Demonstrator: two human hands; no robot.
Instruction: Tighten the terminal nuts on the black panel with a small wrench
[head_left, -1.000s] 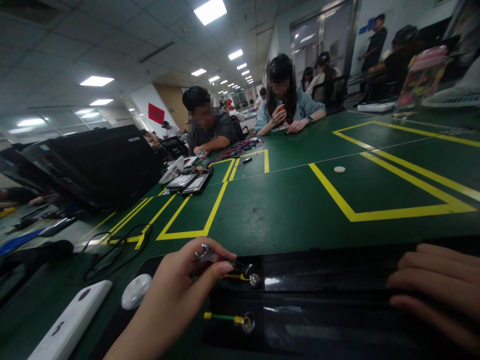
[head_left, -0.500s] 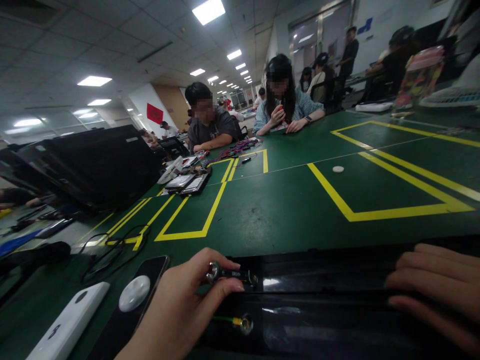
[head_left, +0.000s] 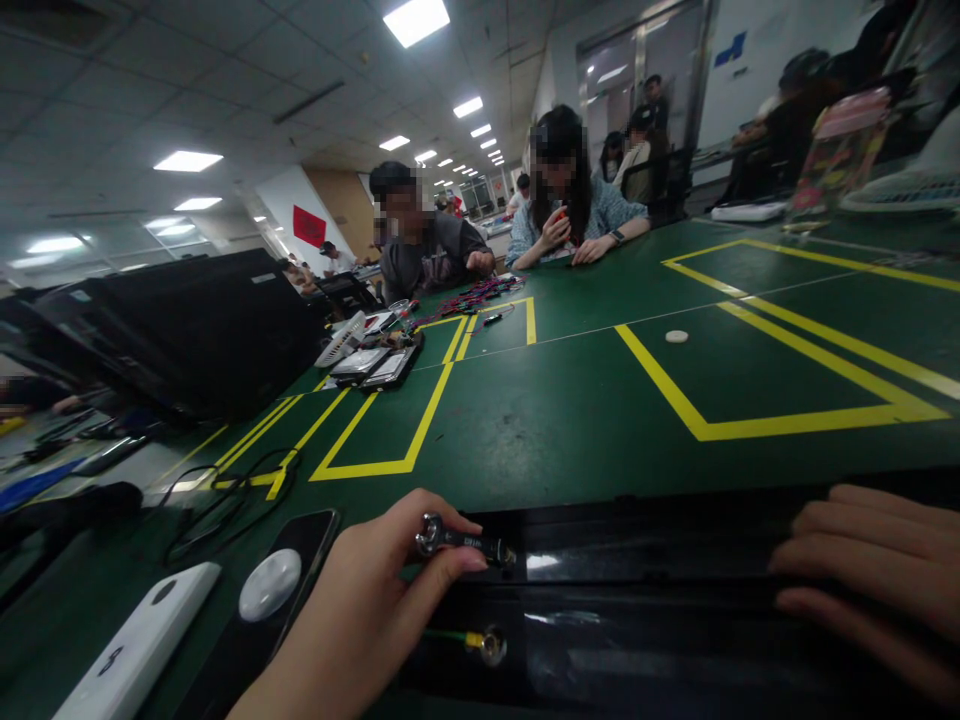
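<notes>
My left hand (head_left: 360, 600) pinches a small steel combination wrench (head_left: 469, 545) between thumb and fingers, its ring end near my fingertips. The wrench's far end sits over the upper terminal post on a glossy black panel (head_left: 637, 625), hiding the post. Below it stands a second terminal post (head_left: 491, 646) with a green-and-yellow wire (head_left: 457, 637). My right hand (head_left: 870, 580) rests on the panel at the right, fingers lightly curled, holding nothing.
Left of my left hand lie a black smartphone (head_left: 300, 540) under a round white disc (head_left: 270, 590) and a white case (head_left: 139, 640). A green mat (head_left: 555, 440) with yellow tape carries a black cable coil (head_left: 232, 505), electronics and wires. Co-workers sit beyond.
The wrench has swung from tilted to nearly level, and its far end now covers the upper terminal post. My left hand has shifted slightly right. My right hand has stayed in place.
</notes>
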